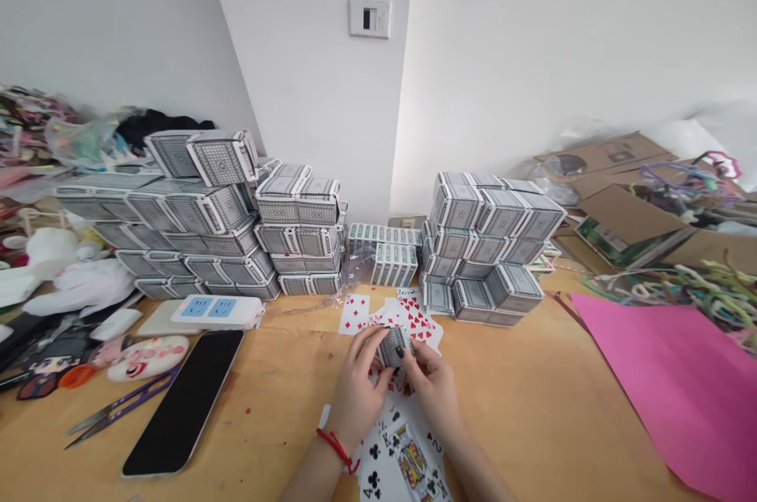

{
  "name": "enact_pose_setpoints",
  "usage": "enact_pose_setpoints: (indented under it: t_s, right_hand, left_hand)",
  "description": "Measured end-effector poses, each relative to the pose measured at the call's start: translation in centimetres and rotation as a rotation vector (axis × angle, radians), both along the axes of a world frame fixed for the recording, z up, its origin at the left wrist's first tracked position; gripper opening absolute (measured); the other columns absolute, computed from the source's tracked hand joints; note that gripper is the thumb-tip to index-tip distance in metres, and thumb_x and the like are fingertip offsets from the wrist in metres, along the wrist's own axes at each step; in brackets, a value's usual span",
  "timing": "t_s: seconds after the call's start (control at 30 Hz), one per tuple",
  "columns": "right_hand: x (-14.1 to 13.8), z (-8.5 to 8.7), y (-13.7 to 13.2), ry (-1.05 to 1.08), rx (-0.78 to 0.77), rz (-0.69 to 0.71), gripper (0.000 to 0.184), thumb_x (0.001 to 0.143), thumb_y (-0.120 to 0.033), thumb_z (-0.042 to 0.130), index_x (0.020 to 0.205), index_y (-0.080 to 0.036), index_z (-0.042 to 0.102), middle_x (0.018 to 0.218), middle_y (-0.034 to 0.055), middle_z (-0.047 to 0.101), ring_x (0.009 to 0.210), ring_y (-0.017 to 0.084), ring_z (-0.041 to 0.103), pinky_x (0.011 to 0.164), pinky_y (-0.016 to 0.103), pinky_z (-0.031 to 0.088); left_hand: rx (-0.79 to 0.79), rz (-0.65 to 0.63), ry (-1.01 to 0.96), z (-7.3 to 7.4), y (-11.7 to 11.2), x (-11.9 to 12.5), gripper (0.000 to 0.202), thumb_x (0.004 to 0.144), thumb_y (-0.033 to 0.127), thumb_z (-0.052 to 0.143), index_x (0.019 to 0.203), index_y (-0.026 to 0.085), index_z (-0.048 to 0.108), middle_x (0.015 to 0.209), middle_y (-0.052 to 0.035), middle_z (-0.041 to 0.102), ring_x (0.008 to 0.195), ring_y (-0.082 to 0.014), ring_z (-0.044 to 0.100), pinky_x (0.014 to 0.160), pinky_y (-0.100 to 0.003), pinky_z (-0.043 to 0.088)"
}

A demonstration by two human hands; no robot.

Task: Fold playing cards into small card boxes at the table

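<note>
Between my two hands is a playing card (393, 347) with a grey patterned back, possibly with others behind it. My left hand (362, 380) pinches it from the left side. On its right edge, my right hand (433, 385) has the thumb pressed against the patterned back. Loose face-up cards lie under and around the hands: red-suit cards (417, 314) beyond them, and a king of clubs (412, 462) nearest me. A red cord bracelet (338, 451) circles my left wrist.
Stacked card boxes stand at the left (206, 210) and right (490, 242), with smaller green-edged packs (395, 262) between. Left lie a phone (184, 403), thread snips (121, 406) and a power strip (220, 311). Pink paper (680, 399) and opened cardboard boxes (639, 226) are right.
</note>
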State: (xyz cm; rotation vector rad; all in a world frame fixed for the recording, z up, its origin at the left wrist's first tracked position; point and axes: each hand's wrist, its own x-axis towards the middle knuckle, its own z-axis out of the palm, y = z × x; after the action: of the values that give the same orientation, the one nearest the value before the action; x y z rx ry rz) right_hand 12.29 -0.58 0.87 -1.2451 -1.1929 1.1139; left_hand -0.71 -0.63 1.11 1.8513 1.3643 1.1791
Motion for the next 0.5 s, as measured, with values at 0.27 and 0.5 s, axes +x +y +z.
enact_pose_setpoints:
  t_s: [0.27,0.5]
  right_hand:
    - [-0.08,-0.15,-0.13,0.021,-0.03,0.012,0.035,0.075,-0.047,0.051,0.084,-0.014,0.06,0.05,-0.005,0.045,0.04,0.008,0.037,0.039,0.02,0.032]
    - [-0.35,-0.39,-0.08,0.169,-0.039,-0.03,0.033,0.073,-0.045,0.056,0.093,-0.02,0.046,0.043,-0.0103,0.042,0.033,0.007,0.036,0.035,0.018,0.033]
  left_hand:
    - [0.007,0.004,0.012,0.1,-0.08,0.06,0.052,0.071,0.005,0.047,0.117,0.028,0.044,0.121,-0.0048,0.045,0.114,-0.0214,0.043,0.087,-0.037,0.046]
    - [0.013,0.02,0.003,-0.08,0.0,0.11,0.052,0.07,0.005,0.048,0.117,0.028,0.045,0.121,-0.0054,0.046,0.113,-0.0217,0.044,0.086,-0.037,0.047]
